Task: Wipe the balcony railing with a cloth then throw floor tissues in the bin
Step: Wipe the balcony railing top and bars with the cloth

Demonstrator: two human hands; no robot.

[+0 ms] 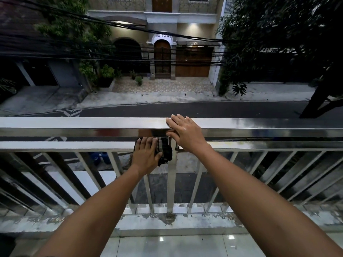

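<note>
A shiny steel balcony railing [74,123] runs across the view, with a wide top rail, a second rail [65,145] below it and slanted bars under that. My left hand [146,154] presses a dark striped cloth [164,151] flat against the lower rail near the centre post. My right hand [183,132] rests on the top rail just to the right, fingers spread over its top and thumb under its front face. No tissues or bin are in view.
The centre post [171,182] stands right of the cloth. A worn concrete ledge [74,221] carries the railing's base, with glossy floor tiles [167,245] in front. Beyond lie a street, cables and a house far below.
</note>
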